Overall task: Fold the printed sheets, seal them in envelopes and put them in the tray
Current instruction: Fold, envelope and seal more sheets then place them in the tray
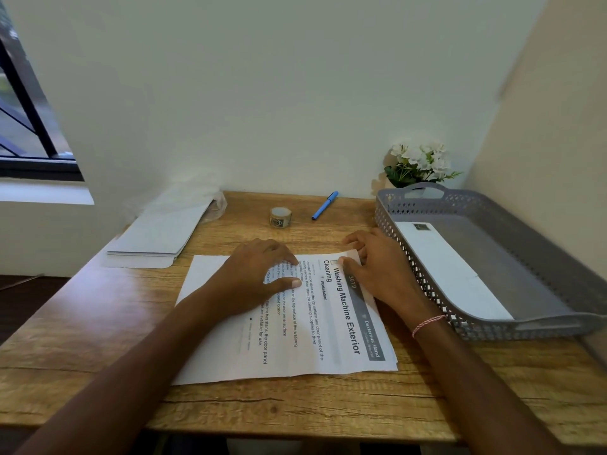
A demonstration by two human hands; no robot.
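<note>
A printed sheet [305,339] headed "Washing Machine Exterior Cleaning" lies flat on the wooden desk [98,323], turned sideways to me. My left hand [259,277] rests on its far middle, fingers and thumb pressing the paper down. My right hand [374,264] pinches the sheet's far right corner, which is lifted slightly off the desk. A grey perforated tray [538,257] stands at the right with one white envelope [450,270] lying in it. A stack of white envelopes [161,234] sits at the far left.
A small roll of stickers or tape [281,217] and a blue pen [325,205] lie at the back of the desk. White artificial flowers [420,164] stand behind the tray. Walls close the desk at the back and right.
</note>
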